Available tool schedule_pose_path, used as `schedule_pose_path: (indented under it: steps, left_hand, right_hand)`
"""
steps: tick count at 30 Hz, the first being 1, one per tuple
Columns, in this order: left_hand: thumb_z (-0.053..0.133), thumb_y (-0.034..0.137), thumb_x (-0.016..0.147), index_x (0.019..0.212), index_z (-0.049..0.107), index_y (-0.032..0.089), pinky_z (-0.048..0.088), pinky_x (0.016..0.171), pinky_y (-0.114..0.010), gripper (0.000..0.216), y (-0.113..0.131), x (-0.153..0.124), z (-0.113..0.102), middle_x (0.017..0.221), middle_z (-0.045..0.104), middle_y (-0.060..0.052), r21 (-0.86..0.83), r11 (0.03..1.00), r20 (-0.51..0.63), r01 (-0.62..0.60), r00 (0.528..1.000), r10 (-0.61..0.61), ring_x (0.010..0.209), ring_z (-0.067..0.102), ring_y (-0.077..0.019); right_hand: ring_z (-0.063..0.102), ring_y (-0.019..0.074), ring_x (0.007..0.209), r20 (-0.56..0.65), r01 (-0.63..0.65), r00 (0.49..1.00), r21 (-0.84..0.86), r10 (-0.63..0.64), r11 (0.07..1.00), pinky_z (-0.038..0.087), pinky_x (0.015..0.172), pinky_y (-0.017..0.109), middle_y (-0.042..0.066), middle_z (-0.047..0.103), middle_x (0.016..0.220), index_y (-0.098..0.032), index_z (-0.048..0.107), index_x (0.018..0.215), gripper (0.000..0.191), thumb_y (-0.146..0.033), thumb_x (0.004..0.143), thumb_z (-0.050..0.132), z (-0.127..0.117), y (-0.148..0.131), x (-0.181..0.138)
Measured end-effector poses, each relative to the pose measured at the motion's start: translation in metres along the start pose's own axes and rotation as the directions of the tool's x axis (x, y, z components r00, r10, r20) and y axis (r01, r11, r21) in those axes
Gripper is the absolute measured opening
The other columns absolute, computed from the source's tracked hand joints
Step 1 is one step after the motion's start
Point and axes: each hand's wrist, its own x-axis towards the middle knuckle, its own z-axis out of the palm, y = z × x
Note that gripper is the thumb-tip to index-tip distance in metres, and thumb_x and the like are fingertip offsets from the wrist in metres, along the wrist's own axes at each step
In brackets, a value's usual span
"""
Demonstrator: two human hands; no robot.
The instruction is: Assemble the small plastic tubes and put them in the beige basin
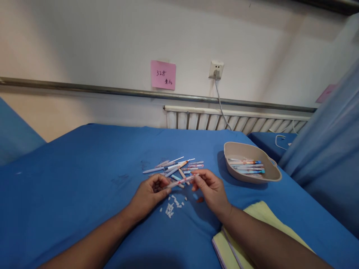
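Observation:
Both of my hands hold one slim pen (pixel 181 182) between them, just above the blue table (pixel 84 175). My left hand (pixel 150 194) pinches its near end and my right hand (pixel 210 188) pinches its far end with a red tip. A loose pile of pens (pixel 175 167) lies right behind my hands. Small white bits (pixel 172 206) are scattered on the cloth under my hands, and a small red cap (pixel 200 200) lies by my right wrist.
A beige tray (pixel 276 175) holding several pens stands to the right. A yellow cloth (pixel 252 231) lies under my right forearm. Behind the table are a radiator (pixel 235 121), a wall socket (pixel 216 70) with a cable, a pink note (pixel 163 74) and a blue curtain (pixel 331 149) at right.

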Motion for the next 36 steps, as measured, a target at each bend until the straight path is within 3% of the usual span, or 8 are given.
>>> schedule_pose_path:
  steps: [4,11,22,36]
  left_hand:
    - [0.072,0.025,0.062,0.071,0.054,0.017,0.046,0.07,-0.027,0.022,0.001,0.0,0.0,0.082,0.062,-0.001,0.021,1.0,-0.012,-0.004,1.0,0.004,0.075,0.058,-0.0147]
    - [0.072,0.028,0.064,0.074,0.055,0.017,0.047,0.074,-0.03,0.022,-0.002,-0.001,-0.001,0.084,0.062,-0.004,0.075,0.996,-0.057,-0.045,0.997,0.05,0.081,0.059,-0.0183]
    - [0.069,0.024,0.064,0.069,0.051,0.018,0.045,0.078,-0.031,0.019,-0.002,0.0,-0.002,0.085,0.059,-0.003,0.135,0.988,-0.093,-0.078,0.991,0.091,0.083,0.058,-0.0184]
    - [0.067,0.022,0.064,0.067,0.05,0.018,0.045,0.07,-0.027,0.018,-0.007,0.001,0.0,0.085,0.06,-0.002,0.121,0.992,-0.042,-0.042,0.998,0.047,0.082,0.058,-0.0178]
  right_hand:
    - [0.056,0.0124,0.059,-0.049,0.023,0.999,-0.003,-0.023,1.0,0.04,0.034,0.015,0.002,0.06,0.067,-0.017,0.061,0.095,0.032,-0.045,0.083,0.053,-0.002,0.003,-0.001]
    - [0.054,0.0105,0.056,-0.151,0.038,0.988,0.055,-0.03,0.998,0.043,0.042,0.017,0.0,0.059,0.067,-0.018,0.056,0.081,0.022,-0.04,0.08,0.061,-0.002,0.005,0.002]
    - [0.044,0.0086,0.049,0.063,-0.173,0.985,0.387,0.161,0.906,0.036,0.043,0.017,-0.003,0.051,0.059,-0.018,0.054,0.074,0.023,-0.037,0.07,0.068,-0.008,0.009,0.01]
    - [0.045,0.0062,0.05,0.158,-0.222,0.973,0.458,0.167,0.861,0.034,0.048,0.016,-0.003,0.054,0.062,-0.017,0.055,0.073,0.017,-0.03,0.074,0.065,-0.008,0.009,0.009]
